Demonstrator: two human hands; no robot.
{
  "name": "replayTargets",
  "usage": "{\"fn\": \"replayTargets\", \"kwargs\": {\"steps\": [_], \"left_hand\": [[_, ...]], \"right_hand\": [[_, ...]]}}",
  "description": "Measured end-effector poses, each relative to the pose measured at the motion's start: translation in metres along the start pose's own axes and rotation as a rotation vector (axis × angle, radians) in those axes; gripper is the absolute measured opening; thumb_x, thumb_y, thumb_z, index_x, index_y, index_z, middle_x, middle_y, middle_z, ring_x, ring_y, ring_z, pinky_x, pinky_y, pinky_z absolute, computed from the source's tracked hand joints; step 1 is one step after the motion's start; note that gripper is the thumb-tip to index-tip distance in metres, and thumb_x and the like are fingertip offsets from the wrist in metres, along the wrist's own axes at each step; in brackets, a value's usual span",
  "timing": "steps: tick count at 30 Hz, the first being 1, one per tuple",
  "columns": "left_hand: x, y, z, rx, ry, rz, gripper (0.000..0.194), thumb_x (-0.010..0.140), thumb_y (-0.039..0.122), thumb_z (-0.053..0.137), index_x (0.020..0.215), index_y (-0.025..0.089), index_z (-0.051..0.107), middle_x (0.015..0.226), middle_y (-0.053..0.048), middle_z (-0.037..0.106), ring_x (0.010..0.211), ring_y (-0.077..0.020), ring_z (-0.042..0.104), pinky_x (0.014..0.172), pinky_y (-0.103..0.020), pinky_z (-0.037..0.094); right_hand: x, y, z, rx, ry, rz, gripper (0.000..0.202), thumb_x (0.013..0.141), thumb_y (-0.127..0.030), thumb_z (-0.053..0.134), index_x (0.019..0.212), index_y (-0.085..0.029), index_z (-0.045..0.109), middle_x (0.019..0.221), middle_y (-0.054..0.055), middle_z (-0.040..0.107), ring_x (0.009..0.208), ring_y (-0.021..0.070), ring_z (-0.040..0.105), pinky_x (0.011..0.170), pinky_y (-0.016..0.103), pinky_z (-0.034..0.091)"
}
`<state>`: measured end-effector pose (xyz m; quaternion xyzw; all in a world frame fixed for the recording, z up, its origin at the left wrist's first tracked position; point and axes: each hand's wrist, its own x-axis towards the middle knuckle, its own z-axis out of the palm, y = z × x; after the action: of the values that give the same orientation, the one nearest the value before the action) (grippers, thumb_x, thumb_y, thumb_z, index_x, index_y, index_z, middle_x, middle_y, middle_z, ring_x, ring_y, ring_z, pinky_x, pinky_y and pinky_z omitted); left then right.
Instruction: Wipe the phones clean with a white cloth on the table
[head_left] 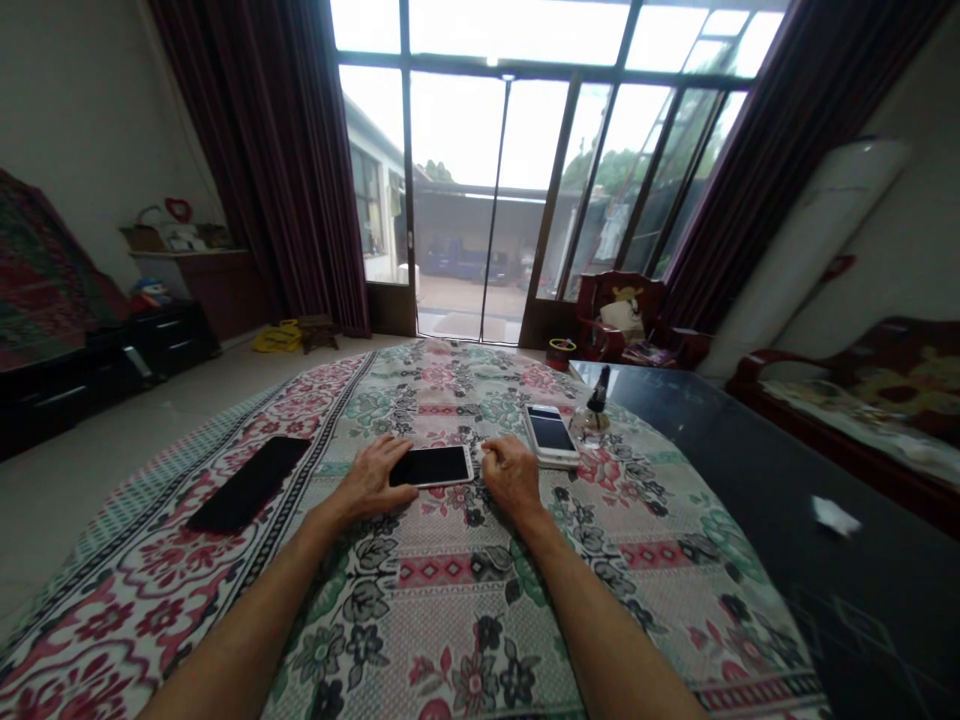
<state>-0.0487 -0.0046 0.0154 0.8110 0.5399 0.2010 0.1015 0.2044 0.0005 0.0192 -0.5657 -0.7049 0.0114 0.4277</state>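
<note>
A white-edged phone with a dark screen [433, 466] lies sideways on the patterned tablecloth [450, 620]. My left hand [375, 474] holds its left end, with the thumb along the near edge and the fingers at the far edge. Just beyond the phone's right end rests my right hand [512, 478], its fingers curled in; whether anything small is between them cannot be made out. Right of that hand lies a white phone [552, 432], which seems to rest on another white item. A clear bottle with a black pump top [596, 412] stands beside it.
A flat black rectangular item [249, 485] lies on the cloth at the left. To the right is a dark glossy table [720, 440] with a crumpled white tissue [835, 516]. Wooden chairs stand behind, near glass doors and dark curtains.
</note>
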Motion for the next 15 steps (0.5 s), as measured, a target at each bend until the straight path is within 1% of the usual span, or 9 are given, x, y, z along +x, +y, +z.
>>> {"fn": "replayTargets", "kwargs": {"steps": [2,4,5,7,9,12,15], "left_hand": [[0.011,0.016,0.004,0.012,-0.003,0.076,0.072,0.072,0.046,0.065,0.135,0.016,0.049,0.141,-0.013,0.048,0.134,-0.0382,0.034,0.109,-0.052,0.027],[0.023,0.030,0.008,0.010,-0.021,0.156,0.069,0.070,0.047,0.068,0.131,0.017,0.053,0.138,-0.014,0.051,0.129,-0.0357,0.041,0.109,-0.048,0.029],[0.028,0.035,0.010,0.011,-0.036,0.175,0.067,0.071,0.047,0.068,0.129,0.018,0.054,0.135,-0.013,0.053,0.127,-0.0347,0.044,0.108,-0.047,0.030],[0.036,0.042,0.014,-0.001,-0.094,0.209,0.063,0.071,0.047,0.068,0.127,0.021,0.055,0.129,-0.011,0.057,0.119,-0.0322,0.051,0.104,-0.044,0.035],[0.040,0.043,0.018,-0.012,-0.103,0.194,0.068,0.068,0.047,0.071,0.128,0.021,0.054,0.130,-0.012,0.055,0.120,-0.0326,0.050,0.104,-0.044,0.036],[0.039,0.039,0.024,-0.026,-0.070,0.177,0.069,0.069,0.047,0.071,0.130,0.020,0.052,0.136,-0.012,0.051,0.127,-0.0329,0.044,0.108,-0.044,0.032],[0.036,0.037,0.025,-0.042,-0.038,0.178,0.068,0.071,0.043,0.069,0.132,0.019,0.050,0.136,-0.012,0.052,0.127,-0.0313,0.044,0.108,-0.043,0.032]], "right_hand": [[-0.001,-0.001,0.001,0.013,-0.007,-0.012,0.024,0.076,-0.008,0.048,0.083,-0.015,0.070,0.083,0.006,0.066,0.080,0.0168,0.058,0.077,0.025,0.042],[-0.002,-0.001,0.002,0.025,-0.011,-0.028,0.024,0.077,-0.008,0.048,0.083,-0.016,0.070,0.083,0.006,0.066,0.081,0.0169,0.058,0.079,0.025,0.043],[-0.003,-0.001,0.002,0.032,-0.011,-0.037,0.024,0.077,-0.008,0.048,0.083,-0.016,0.069,0.083,0.006,0.066,0.082,0.0170,0.058,0.080,0.026,0.043],[-0.003,-0.001,0.002,0.048,-0.009,-0.053,0.024,0.077,-0.007,0.048,0.083,-0.017,0.069,0.084,0.006,0.066,0.083,0.0172,0.059,0.081,0.026,0.043],[-0.003,0.001,0.003,0.060,-0.015,-0.060,0.024,0.077,-0.007,0.048,0.084,-0.017,0.069,0.084,0.006,0.066,0.083,0.0173,0.059,0.082,0.027,0.043],[-0.004,0.002,0.005,0.051,-0.050,-0.064,0.023,0.077,-0.007,0.049,0.084,-0.016,0.069,0.085,0.006,0.065,0.084,0.0177,0.059,0.083,0.027,0.043],[-0.005,0.002,0.006,0.021,-0.096,-0.062,0.022,0.076,-0.008,0.053,0.086,-0.016,0.070,0.086,0.007,0.066,0.086,0.0182,0.059,0.084,0.028,0.043]]}}
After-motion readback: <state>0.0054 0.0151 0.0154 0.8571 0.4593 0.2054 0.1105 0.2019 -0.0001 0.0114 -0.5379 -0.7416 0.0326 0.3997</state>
